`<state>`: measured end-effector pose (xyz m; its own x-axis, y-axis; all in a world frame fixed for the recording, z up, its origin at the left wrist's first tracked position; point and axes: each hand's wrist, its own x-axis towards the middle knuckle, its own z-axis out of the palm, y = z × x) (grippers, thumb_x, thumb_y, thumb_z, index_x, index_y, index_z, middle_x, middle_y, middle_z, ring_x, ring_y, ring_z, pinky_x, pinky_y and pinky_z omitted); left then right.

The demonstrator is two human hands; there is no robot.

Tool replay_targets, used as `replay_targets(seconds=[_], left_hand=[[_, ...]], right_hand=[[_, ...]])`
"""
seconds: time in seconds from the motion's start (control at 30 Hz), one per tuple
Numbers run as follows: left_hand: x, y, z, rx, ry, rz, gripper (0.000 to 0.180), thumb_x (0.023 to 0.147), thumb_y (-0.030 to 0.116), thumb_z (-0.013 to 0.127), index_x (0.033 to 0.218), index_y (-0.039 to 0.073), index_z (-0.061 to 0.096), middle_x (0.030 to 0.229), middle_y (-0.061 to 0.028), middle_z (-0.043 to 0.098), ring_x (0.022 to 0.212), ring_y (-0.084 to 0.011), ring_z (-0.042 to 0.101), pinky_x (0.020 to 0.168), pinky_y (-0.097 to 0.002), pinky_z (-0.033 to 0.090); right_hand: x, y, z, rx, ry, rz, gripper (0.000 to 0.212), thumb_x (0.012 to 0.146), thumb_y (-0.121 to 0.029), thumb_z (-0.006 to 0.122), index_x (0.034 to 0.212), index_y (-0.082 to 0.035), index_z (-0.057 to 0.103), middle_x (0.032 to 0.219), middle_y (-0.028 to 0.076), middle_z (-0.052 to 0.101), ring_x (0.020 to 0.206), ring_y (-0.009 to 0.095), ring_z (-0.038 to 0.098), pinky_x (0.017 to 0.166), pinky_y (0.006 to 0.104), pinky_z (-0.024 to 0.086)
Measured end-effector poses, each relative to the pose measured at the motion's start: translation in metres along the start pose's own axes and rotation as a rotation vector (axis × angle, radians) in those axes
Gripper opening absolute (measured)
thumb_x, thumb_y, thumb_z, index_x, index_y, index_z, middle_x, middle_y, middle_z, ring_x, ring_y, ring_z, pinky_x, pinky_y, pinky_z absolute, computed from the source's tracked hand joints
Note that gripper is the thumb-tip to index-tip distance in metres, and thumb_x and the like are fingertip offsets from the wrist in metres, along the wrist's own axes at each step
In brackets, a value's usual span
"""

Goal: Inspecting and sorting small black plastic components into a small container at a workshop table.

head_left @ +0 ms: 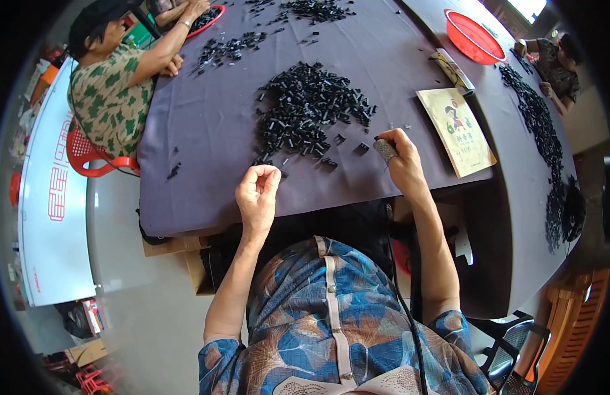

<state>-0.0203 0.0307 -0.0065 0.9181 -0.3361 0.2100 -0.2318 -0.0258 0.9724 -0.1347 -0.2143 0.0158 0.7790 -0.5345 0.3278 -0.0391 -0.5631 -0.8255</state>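
A heap of small black cylindrical pieces (311, 108) lies on the dark grey tablecloth (206, 158) in front of me. At the heap's near edge my left hand (257, 194) is closed in a pinch, thumb against forefinger. Whatever the pinch holds is too small to make out; a dark piece lies just beside the fingertips. My right hand (405, 163), to the right of the heap, is wrapped round a short grey speckled cylinder (385, 150) with a dark end. A few loose black pieces (363, 148) lie between the hands.
A yellow booklet (459, 131) and a long narrow box (455, 72) lie right of my right hand. Beyond stands a red basin (475, 38). People sit at left (110, 85) and far right (560, 69), near more black pieces (538, 128). A cable hangs beside my right arm.
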Motion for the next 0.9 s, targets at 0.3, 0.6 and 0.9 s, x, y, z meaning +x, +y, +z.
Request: replay_targets(seconds=[0.3, 0.6, 0.9], left_hand=[[0.025, 0.027, 0.065, 0.154, -0.263, 0.205, 0.003, 0.086, 0.005, 0.064, 0.085, 0.003, 0.062, 0.072, 0.0045, 0.057, 0.062, -0.0014, 0.049, 0.057, -0.0183, 0.041], [0.065, 0.036, 0.124, 0.318, -0.472, 0.298, 0.005, 0.079, 0.005, 0.065, 0.081, 0.002, 0.062, 0.075, -0.0071, 0.061, 0.065, -0.0194, 0.058, 0.058, -0.0311, 0.046], [0.076, 0.026, 0.137, 0.480, -0.589, 0.345, 0.008, 0.079, 0.000, 0.064, 0.087, 0.000, 0.064, 0.082, -0.0089, 0.064, 0.069, -0.0178, 0.061, 0.064, -0.0299, 0.049]], right_hand=[[0.002, 0.010, -0.025, 0.260, -0.033, 0.317, 0.009, 0.083, -0.004, 0.060, 0.091, 0.001, 0.059, 0.075, 0.003, 0.056, 0.066, 0.010, 0.049, 0.059, 0.0258, 0.041], [0.005, 0.016, -0.031, 0.464, 0.150, 0.334, 0.017, 0.085, -0.002, 0.055, 0.101, -0.002, 0.061, 0.076, -0.001, 0.056, 0.063, 0.006, 0.046, 0.056, 0.0213, 0.039], [0.005, 0.025, -0.034, 0.488, 0.152, 0.418, 0.017, 0.084, -0.001, 0.057, 0.101, -0.004, 0.061, 0.081, 0.001, 0.062, 0.067, 0.007, 0.052, 0.059, 0.0210, 0.042]])
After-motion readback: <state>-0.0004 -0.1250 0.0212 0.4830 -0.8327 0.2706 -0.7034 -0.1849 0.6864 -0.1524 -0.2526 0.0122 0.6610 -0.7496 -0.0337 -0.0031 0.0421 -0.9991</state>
